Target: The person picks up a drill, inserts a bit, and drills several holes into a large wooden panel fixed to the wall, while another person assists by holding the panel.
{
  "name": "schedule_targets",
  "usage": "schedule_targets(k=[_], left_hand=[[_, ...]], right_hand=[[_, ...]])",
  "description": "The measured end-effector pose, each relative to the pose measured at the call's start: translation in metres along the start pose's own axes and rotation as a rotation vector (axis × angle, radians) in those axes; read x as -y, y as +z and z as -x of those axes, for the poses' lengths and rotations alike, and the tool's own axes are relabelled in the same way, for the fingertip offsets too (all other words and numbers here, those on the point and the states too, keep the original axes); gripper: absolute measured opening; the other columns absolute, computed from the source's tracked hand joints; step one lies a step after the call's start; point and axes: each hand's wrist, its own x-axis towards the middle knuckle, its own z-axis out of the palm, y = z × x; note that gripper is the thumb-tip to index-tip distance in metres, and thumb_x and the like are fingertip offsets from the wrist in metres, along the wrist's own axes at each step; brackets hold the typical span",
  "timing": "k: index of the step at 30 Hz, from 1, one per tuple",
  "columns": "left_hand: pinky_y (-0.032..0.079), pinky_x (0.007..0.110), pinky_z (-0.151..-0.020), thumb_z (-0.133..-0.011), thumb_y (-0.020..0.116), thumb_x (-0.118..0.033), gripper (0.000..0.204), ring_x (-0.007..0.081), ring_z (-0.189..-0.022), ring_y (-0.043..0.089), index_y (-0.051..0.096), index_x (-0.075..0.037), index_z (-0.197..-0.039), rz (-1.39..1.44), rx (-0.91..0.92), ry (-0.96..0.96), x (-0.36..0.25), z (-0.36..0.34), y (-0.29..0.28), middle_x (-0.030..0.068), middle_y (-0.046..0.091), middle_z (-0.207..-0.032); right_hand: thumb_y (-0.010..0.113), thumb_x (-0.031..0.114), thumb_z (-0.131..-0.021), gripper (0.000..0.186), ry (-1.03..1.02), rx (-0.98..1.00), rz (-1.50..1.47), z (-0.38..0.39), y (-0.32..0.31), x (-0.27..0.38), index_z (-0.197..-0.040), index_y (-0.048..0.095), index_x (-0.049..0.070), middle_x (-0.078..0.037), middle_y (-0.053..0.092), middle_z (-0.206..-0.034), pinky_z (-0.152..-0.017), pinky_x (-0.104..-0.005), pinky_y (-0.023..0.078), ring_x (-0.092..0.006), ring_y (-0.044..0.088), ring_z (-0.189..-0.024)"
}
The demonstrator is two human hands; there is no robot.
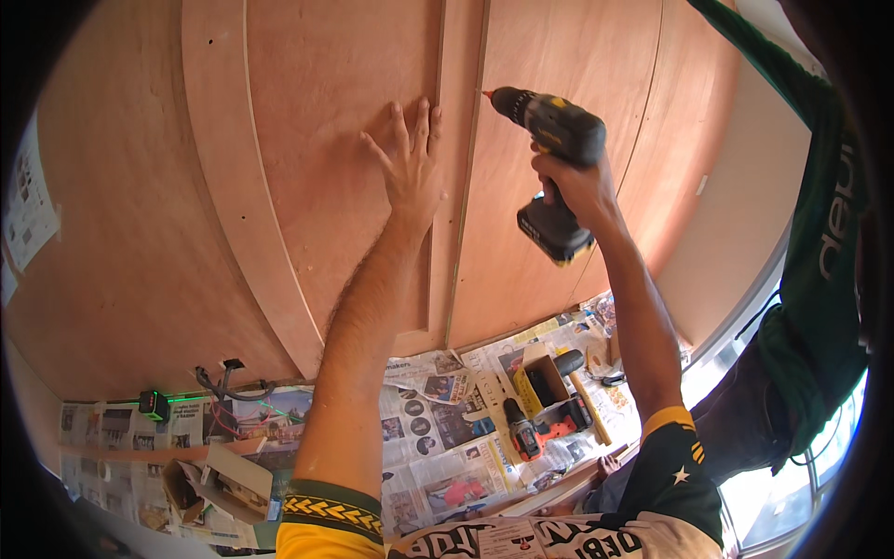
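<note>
My left hand [414, 172] lies against a reddish plywood panel [335, 93], fingers spread, just left of a raised vertical wood strip [458, 102]. In my right hand [579, 186] is a black cordless drill [566, 130] with yellow details, its grip wrapped by my fingers and its battery pack hanging below. The drill points left and slightly up, with its small reddish tip at the strip's right edge. Whether the tip touches the wood, I cannot tell.
Newspaper sheets [438, 433] cover the ledge below, holding a red-and-black power drill [529, 436], a yellow box [538, 384], a cardboard box [237, 480] and a green-lit laser level [154, 405]. Cables [223, 380] stick out of the panel. A person in green [824, 233] stands close at right.
</note>
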Motion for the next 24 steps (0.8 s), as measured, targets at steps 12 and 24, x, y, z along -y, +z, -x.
schedule_targets(k=[12, 24], left_hand=[[0.013, 0.087, -0.111, -0.045, 0.092, -0.062, 0.151, 0.0383, -0.16, 0.005, 0.014, -0.02, -0.168, 0.039, -0.03, 0.021, 0.009, 0.001, 0.004, 0.0046, 0.012, -0.175], [0.008, 0.086, -0.112, -0.047, 0.09, -0.064, 0.148, 0.035, -0.16, 0.007, 0.016, -0.019, -0.167, 0.102, -0.063, 0.077, 0.018, 0.001, 0.011, 0.002, 0.014, -0.175]], right_hand=[[0.068, 0.007, -0.079, 0.014, 0.028, -0.022, 0.054, -0.035, 0.022, 0.016, -0.091, 0.064, 0.002, -0.002, 0.058, -0.067, -0.046, -0.0298, 0.046, -0.0103, 0.053, -0.048], [0.068, 0.007, -0.081, 0.012, -0.022, -0.053, 0.085, -0.032, 0.028, 0.008, -0.092, 0.064, 0.002, -0.001, 0.057, -0.067, -0.047, -0.0286, 0.046, -0.0097, 0.053, -0.05]])
